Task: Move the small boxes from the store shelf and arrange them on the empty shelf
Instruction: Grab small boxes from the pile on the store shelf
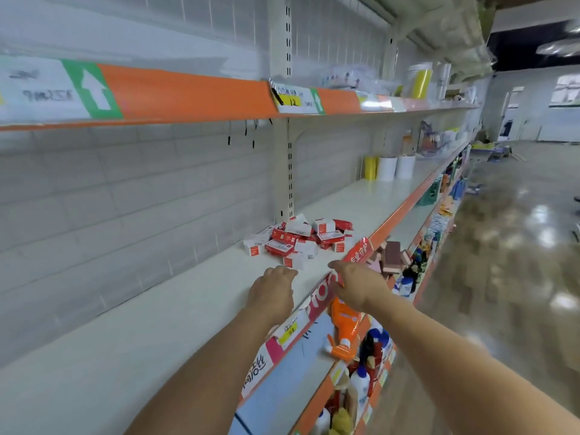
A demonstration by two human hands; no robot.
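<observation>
Both arms reach over the front edge of the shelf (175,309). The left hand (273,291) hovers above the white board with its fingers (287,273) curled downward and grasping nothing that can be seen; the right hand (357,285) is at the shelf's front lip, fingers (334,265) loosely spread and released, also holding nothing. Just beyond both sets of fingertips lies the boxes (299,240), a loose heap of small red-and-white cartons tumbled against each other near the upright post (287,171); nothing stands between the fingers and the heap, and the nearest carton lies just ahead of the left fingertips. The print on the cartons is too small to read. Beside the right fingers a red sign (357,251) with white Chinese characters sticks up from the shelf edge, and under the right palm the edge strip shows large white letters, partly hidden. Beneath the left wrist a yellow price tag (288,335) carries handwriting that cannot be made out. Below the right hand an orange bottle (343,328) lies on the lower shelf, with more bottles (370,365) standing nearer the aisle. Far past the heap, white tubs (395,166) and a yellow roll stand at the back. On the rail (188,92) above, a tag reads "12" beside a green arrow.
</observation>
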